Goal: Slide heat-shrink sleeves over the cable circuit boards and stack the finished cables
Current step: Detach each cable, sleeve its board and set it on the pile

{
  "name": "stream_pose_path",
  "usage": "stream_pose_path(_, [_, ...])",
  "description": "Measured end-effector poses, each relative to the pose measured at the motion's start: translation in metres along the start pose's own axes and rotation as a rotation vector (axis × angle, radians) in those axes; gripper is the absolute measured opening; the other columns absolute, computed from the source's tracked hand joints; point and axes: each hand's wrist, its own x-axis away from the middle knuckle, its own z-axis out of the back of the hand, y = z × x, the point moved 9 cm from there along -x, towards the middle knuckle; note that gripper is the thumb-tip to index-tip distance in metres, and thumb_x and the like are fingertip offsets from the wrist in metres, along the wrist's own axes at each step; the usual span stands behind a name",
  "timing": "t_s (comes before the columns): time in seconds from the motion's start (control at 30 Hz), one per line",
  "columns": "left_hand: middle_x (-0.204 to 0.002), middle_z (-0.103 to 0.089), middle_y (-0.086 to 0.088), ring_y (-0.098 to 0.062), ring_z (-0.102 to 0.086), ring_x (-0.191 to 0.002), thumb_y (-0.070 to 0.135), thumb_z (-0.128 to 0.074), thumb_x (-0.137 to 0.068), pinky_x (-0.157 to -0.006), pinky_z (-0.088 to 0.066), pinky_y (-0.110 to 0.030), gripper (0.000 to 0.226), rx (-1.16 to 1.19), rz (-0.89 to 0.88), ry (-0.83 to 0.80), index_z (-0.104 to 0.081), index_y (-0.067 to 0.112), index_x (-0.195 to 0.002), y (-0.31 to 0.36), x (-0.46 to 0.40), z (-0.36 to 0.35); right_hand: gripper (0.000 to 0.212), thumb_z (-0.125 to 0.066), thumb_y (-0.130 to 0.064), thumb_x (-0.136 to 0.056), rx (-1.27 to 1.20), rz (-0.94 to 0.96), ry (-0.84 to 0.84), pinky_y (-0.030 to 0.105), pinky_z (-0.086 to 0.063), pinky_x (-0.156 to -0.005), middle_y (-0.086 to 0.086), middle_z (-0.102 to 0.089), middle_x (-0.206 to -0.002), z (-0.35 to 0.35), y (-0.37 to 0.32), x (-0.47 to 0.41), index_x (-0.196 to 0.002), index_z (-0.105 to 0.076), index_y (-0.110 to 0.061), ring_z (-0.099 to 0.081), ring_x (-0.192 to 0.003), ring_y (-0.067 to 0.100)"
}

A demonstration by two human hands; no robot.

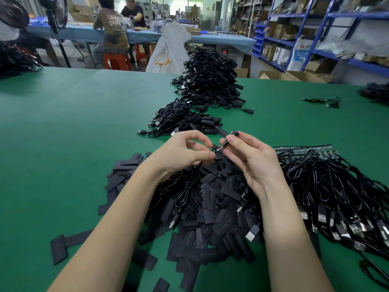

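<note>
Pinching a sleeve (pixel 229 137) in your right hand (pixel 250 159), you hold its end against your left hand (pixel 181 152), whose thumb and forefinger pinch a cable (pixel 214 149) tip between both fingertips.

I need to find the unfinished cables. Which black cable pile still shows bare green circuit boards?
The pile of cables under the right forearm, at the table's right: green circuit boards line its far edge. The sleeved cable stacks ahead show none.

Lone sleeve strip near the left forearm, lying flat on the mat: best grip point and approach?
Judging by its pose, pinch the wide end of the sleeve strip from above. It lies flat and alone on the green table, nothing overlapping it.
</note>
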Motion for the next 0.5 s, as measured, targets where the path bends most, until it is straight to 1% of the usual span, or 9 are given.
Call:
stream_pose_path(0.03, [-0.073,-0.072,-0.001,-0.011,-0.056,-0.059,0.003,-0.077,-0.086,-0.058,-0.046,-0.018,0.016,-0.005,-0.016,0.006,-0.067,0.011,-0.097,0.0015,0.0004,0.0002,0.027,-0.075,0.002,-0.085,-0.013,0.000,0.008,0.028,-0.062,-0.074,0.017,-0.078,-0.092,0.0002,0.0000,0.0000,-0.111,-0.066,0.000,-0.077,-0.088,0.024])
stream_pose_path(0.1, [-0.069,-0.072,-0.002,-0.016,-0.052,-0.060,0.002,-0.075,-0.087,-0.056,-0.045,-0.018,0.012,-0.020,-0.050,0.025,-0.068,0.009,-0.093,0.0049,0.0001,0.0005,0.023,-0.074,0.002,-0.086,-0.035,0.001,0.013,0.028,-0.062,-0.074,0.017,-0.078,-0.094,0.0001,-0.0003,0.0001,-0.108,-0.067,-0.001,-0.077,-0.089,0.024])
stream_pose_path(0.2, [-0.070,-0.073,-0.003,-0.017,-0.054,-0.063,0.001,-0.075,-0.087,-0.058,-0.046,-0.019,0.011,-0.015,-0.073,0.033,-0.069,0.009,-0.092,0.0078,-0.0003,0.0001,0.018,-0.074,0.002,-0.086,-0.040,0.000,0.013,0.027,-0.062,-0.073,0.018,-0.077,-0.097,0.0001,-0.0008,0.0008,-0.103,-0.069,-0.002,-0.077,-0.090,0.024])
stream_pose_path(0.33, [-0.074,-0.074,-0.008,-0.021,-0.055,-0.069,0.002,-0.075,-0.087,-0.063,-0.047,-0.025,0.011,-0.002,-0.087,0.033,-0.070,0.008,-0.094,0.0085,0.0006,0.0006,0.013,-0.074,0.001,-0.087,-0.040,-0.001,0.009,0.026,-0.061,-0.073,0.017,-0.078,-0.095,-0.0006,-0.0009,0.0021,-0.098,-0.070,-0.004,-0.077,-0.089,0.023])
stream_pose_path(0.4, [-0.075,-0.075,-0.007,-0.023,-0.057,-0.072,0.002,-0.075,-0.087,-0.067,-0.048,-0.029,0.010,-0.009,-0.100,0.030,-0.071,0.009,-0.093,0.0091,0.0006,0.0015,0.013,-0.073,0.001,-0.087,-0.041,0.001,0.004,0.026,-0.061,-0.074,0.017,-0.078,-0.095,-0.0014,-0.0006,0.0024,-0.098,-0.069,-0.004,-0.077,-0.088,0.023])
stream_pose_path(0.5, [-0.073,-0.074,-0.005,-0.023,-0.059,-0.071,0.003,-0.076,-0.086,-0.068,-0.049,-0.031,0.009,-0.024,-0.113,0.029,-0.072,0.008,-0.093,0.0101,0.0012,0.0005,0.013,-0.073,0.000,-0.088,-0.041,0.000,-0.009,0.026,-0.061,-0.075,0.016,-0.078,-0.093,-0.0032,-0.0005,0.0027,-0.099,-0.069,-0.005,-0.077,-0.088,0.021])
